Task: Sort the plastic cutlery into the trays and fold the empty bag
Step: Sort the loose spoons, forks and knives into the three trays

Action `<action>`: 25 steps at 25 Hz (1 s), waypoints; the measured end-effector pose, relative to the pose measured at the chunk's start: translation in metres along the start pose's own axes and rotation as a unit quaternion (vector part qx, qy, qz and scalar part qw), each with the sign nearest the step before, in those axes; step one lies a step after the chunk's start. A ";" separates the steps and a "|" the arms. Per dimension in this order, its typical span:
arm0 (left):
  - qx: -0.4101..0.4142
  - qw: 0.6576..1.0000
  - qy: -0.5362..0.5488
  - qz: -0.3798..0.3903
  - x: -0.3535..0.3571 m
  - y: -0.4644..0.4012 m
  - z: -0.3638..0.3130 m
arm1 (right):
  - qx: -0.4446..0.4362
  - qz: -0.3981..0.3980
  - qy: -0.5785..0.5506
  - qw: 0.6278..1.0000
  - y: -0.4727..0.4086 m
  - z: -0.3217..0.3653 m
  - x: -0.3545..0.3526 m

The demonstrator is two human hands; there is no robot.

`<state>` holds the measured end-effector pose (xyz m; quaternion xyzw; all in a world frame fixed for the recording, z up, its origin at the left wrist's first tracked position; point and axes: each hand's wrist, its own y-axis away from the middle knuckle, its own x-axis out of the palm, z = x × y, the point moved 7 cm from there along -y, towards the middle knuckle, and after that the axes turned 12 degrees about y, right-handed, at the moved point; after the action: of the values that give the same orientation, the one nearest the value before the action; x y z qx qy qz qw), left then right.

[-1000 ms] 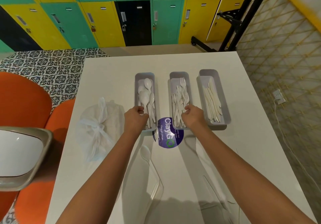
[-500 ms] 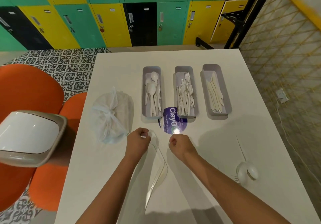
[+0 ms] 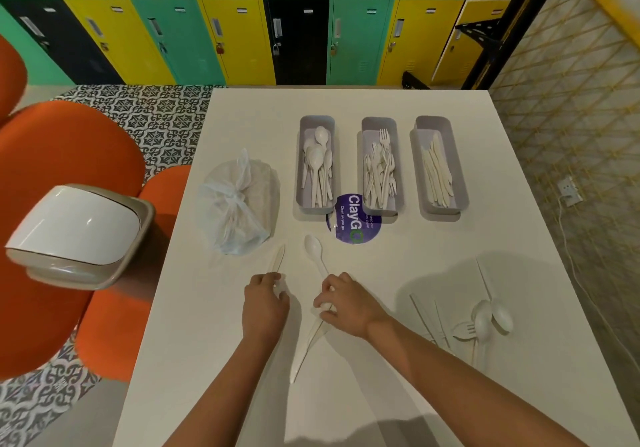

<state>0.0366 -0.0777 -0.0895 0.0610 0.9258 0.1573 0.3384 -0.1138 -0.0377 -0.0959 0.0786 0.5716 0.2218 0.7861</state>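
White plastic is everywhere on the worktop [image 3: 346,107]. At the left lies the knotted bag [image 3: 237,204], unopened. The left hand [image 3: 265,302], which a second ago held the end of the spoon tray [image 3: 316,166], now pinches a knife [image 3: 278,259] by its handle. The right hand [image 3: 341,299], come back from the fork tray [image 3: 379,166], grips a spoon [image 3: 316,254] with another piece under it. The knife tray [image 3: 439,166] stands rightmost, and a loose pile [image 3: 485,322] waits near the right edge. Both hands look to have moved from straightening trays to sorting; much remains, and the bag likely comes last.
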 end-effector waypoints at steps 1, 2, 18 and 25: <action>0.001 1.000 -0.012 -0.010 -0.002 0.003 0.004 | -0.018 0.006 0.032 0.999 0.003 0.003 0.004; -0.001 1.000 -0.017 -0.016 -0.004 0.006 0.007 | -0.029 0.011 0.058 0.998 0.006 0.006 0.008; -0.046 0.996 -0.077 -0.004 -0.002 0.009 0.023 | 0.017 -0.028 0.070 0.997 0.023 -0.008 0.011; -0.017 1.000 -0.008 -0.012 -0.008 -0.003 -0.019 | 0.094 -0.089 -0.077 0.989 0.028 -0.036 -0.011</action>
<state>0.0301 -0.0866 -0.0716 0.0457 0.9208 0.1690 0.3485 -0.1571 -0.0222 -0.0874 0.1179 0.5326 0.0896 0.8333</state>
